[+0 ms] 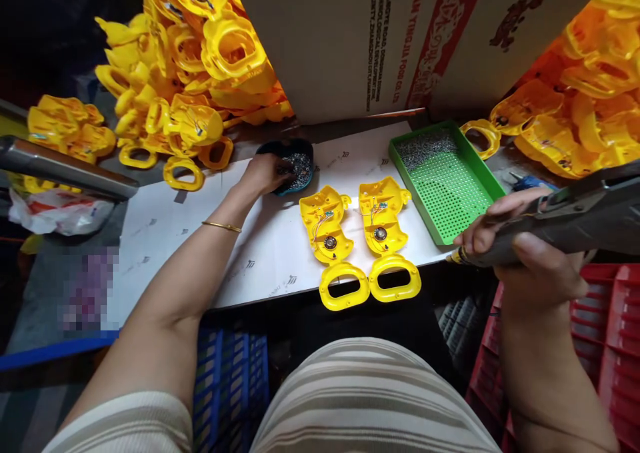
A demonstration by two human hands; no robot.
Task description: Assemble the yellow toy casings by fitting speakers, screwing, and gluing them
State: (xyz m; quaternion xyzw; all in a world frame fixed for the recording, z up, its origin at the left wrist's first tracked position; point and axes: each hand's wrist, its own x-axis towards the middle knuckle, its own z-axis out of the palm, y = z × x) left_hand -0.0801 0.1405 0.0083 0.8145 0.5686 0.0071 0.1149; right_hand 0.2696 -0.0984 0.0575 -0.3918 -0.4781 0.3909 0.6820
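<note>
Striped shirt (370, 400) nearest us, head view: two shells (326, 230) lie hollow side up on the board (270, 240), presumably to expose their wiring. Our left hand (267, 173) curls into the bowl (299, 189), any grip hidden; our right hand (550, 274) wraps the tool (575, 216), clear of the shells. Beyond, the carton (340, 53) blocks reach.

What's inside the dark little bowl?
The bowl holds lots of tiny, shiny, grey pieces. The left hand covers one side, so whatever is under it is hidden.
</note>
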